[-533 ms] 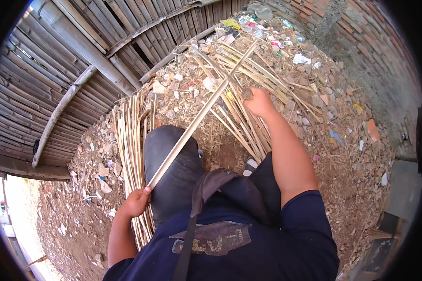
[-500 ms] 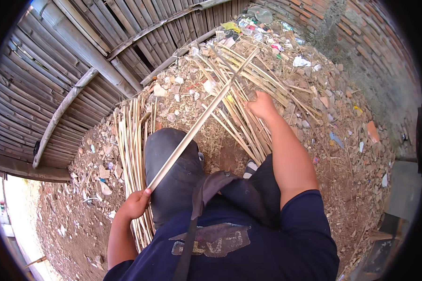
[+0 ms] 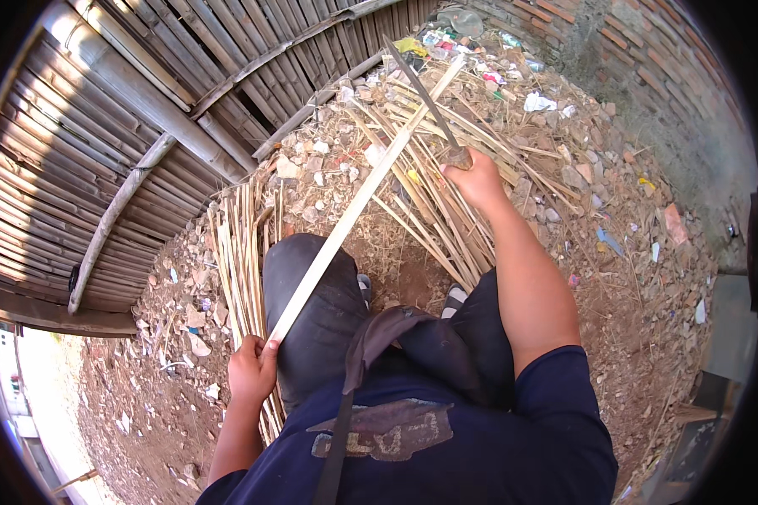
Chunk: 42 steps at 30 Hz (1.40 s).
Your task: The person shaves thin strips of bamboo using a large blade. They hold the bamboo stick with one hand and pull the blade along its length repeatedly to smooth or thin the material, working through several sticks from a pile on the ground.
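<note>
A long, pale bamboo strip (image 3: 338, 231) slants up and away across my left thigh. My left hand (image 3: 253, 370) is closed on its near end, thumb on top. In my right hand (image 3: 478, 179) is the handle of a machete (image 3: 419, 91), its dark, narrow blade angled up to the far left. The blade crosses the strip near the strip's far end; whether they touch I cannot tell. Beyond my knees, a loose pile of split bamboo strips (image 3: 446, 215) lies on the ground below my right hand. Another bundle of strips (image 3: 240, 273) lies along my left leg.
A bamboo wall (image 3: 135, 76) runs along the left, and a brick wall (image 3: 648, 59) stands at the right. Stones and rubbish litter the dirt ground (image 3: 623, 337). A yellow plastic scrap (image 3: 411, 48) lies at the far end. Dark panels (image 3: 699, 412) stand at the lower right.
The machete blade has tilted up and now stands out clearly beyond the strip. My left hand has shifted slightly right, and the strip's broad pale face shows more.
</note>
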Available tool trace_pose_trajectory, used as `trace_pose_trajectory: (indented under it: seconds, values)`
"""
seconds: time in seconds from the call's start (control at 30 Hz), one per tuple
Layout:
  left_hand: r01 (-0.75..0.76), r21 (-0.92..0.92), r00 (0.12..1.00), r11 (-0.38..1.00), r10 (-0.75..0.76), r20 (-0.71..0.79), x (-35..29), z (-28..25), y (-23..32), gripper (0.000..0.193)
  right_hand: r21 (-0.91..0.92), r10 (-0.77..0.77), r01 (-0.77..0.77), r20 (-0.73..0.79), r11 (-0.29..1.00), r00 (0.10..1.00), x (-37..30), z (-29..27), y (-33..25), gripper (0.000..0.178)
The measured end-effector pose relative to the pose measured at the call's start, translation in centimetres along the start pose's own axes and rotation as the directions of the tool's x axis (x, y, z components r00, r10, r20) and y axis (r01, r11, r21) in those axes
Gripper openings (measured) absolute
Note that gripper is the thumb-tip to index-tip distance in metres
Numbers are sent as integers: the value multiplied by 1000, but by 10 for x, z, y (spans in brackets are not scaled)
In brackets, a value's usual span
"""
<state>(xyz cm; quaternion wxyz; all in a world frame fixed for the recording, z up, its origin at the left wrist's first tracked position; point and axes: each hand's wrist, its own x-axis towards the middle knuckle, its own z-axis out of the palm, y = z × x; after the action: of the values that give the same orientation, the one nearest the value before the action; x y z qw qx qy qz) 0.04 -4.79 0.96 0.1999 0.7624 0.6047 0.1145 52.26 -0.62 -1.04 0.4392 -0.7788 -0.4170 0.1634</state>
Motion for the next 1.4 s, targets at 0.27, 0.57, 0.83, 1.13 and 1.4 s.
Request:
trace_pose_trajectory:
  seconds: [0.27, 0.57, 0.83, 1.13, 1.4]
  values:
    - [-53, 279, 998, 959, 62, -25, -16, 2, 6, 53, -236, -88, 156, 274, 959, 958, -35, 5, -45, 26]
    - [-164, -51, 971, 985, 171, 166, -4, -2, -3, 51, -366, -177, 367, 459, 855, 870, -46, 25, -56, 24]
    - [11, -290, 906, 957, 113, 407, 7, -10, -8, 53, -302, -376, 558, 491, 773, 786, -58, 25, -67, 27]
    - [-2, -280, 882, 960, 133, 452, 15, -11, -7, 52, -325, -182, 336, 423, 884, 888, -45, 34, -49, 28]
    - [283, -376, 767, 882, 27, 641, 24, -15, -8, 51, -234, 108, -26, 345, 972, 933, -16, 33, -28, 29]
